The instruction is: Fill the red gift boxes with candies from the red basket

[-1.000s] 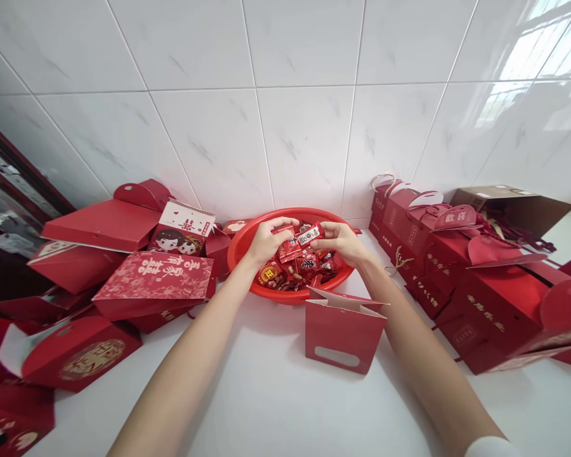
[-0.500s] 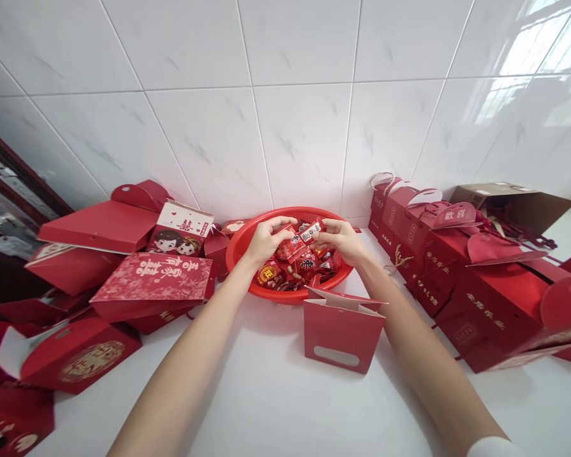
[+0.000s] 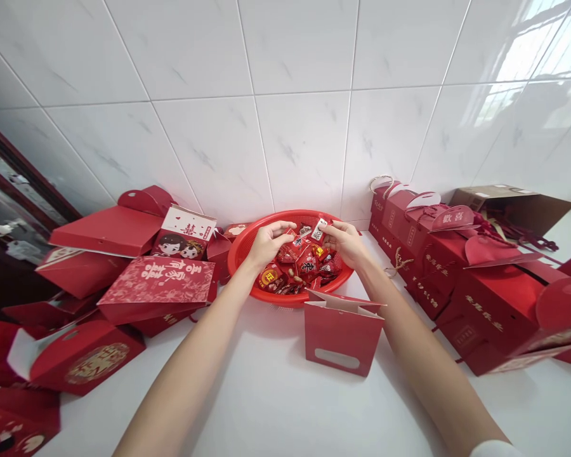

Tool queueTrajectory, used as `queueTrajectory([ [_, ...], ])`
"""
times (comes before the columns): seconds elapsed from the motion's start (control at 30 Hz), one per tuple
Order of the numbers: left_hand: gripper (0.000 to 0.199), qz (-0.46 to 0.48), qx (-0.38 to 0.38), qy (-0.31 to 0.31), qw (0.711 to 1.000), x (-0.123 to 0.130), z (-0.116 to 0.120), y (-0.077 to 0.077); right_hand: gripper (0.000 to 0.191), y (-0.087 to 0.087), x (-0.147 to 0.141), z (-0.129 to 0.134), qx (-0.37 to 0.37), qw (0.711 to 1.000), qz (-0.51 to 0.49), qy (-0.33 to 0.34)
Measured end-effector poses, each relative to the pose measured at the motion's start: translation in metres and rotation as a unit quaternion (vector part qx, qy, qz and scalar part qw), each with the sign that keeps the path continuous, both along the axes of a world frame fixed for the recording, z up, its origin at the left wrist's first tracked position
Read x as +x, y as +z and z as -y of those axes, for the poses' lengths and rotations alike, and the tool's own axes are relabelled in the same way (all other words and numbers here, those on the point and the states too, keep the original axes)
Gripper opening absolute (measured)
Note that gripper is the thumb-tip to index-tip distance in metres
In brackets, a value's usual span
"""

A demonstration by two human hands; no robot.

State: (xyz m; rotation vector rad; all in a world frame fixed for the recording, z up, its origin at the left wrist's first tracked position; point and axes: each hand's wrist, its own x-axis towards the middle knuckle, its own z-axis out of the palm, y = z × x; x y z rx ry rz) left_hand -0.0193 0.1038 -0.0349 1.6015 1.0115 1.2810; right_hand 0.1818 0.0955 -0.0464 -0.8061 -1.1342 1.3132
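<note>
Wrapped red candies fill a red oval plastic basket against the tiled wall. Over the basket's left part, my left hand pinches a red packet between thumb and fingers. At the right side my right hand holds a small red-and-white packet by its edge, tilted upward. Just in front of the basket, near my right forearm, a small red paper bag stands upright with its top open; its inside is mostly hidden.
Red gift boxes are piled on the left of the white table. A row of red boxes stands on the right, with an open brown carton behind. A dark door frame is at far left.
My right hand has drawn its packet slightly away from the left hand's packet and tipped it more upright. The left hand has barely moved. The view has shifted a little.
</note>
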Motion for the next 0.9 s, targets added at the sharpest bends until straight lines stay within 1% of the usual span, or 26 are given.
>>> queueTrajectory([
  [0.17,0.034,0.004,0.003,0.021,1.000,-0.001,-0.003,-0.002,0.040,-0.001,-0.001,-0.001,-0.009,1.000,-0.001,0.001],
  [0.27,0.034,-0.002,-0.006,0.017,1.000,-0.002,-0.003,-0.003,0.040,0.001,-0.002,0.000,-0.014,1.000,-0.006,0.003],
  [0.4,0.036,-0.026,-0.035,0.005,0.999,0.000,-0.004,-0.005,0.041,0.002,-0.003,0.002,-0.020,1.000,-0.014,0.001],
  [0.43,0.038,-0.033,-0.050,0.013,0.998,0.000,-0.006,-0.006,0.041,0.002,-0.003,0.002,-0.020,1.000,-0.015,0.001],
  [0.47,0.039,-0.044,-0.064,0.033,0.996,0.000,-0.007,-0.007,0.041,0.002,-0.003,0.002,-0.021,1.000,-0.016,0.000],
  [0.53,0.037,-0.067,-0.082,0.103,0.989,-0.001,-0.013,-0.008,0.042,0.002,-0.003,0.002,-0.022,1.000,-0.017,-0.002],
  [0.6,0.035,-0.091,-0.082,0.183,0.975,-0.006,-0.019,-0.009,0.043,0.001,-0.003,0.001,-0.022,1.000,-0.019,-0.004],
  [0.7,0.038,-0.121,-0.095,0.266,0.952,-0.017,-0.028,-0.013,0.044,0.001,-0.003,0.001,-0.020,1.000,-0.022,-0.007],
  [0.77,0.036,-0.147,-0.120,0.294,0.937,-0.022,-0.032,-0.016,0.044,0.001,-0.003,0.001,-0.018,1.000,-0.021,-0.007],
  [0.8,0.034,-0.160,-0.135,0.298,0.931,-0.024,-0.034,-0.019,0.044,0.001,-0.003,0.001,-0.017,1.000,-0.019,-0.007],
  [0.9,0.024,-0.199,-0.171,0.275,0.925,-0.024,-0.040,-0.026,0.044,0.002,-0.003,0.002,-0.014,1.000,-0.016,-0.006],
])
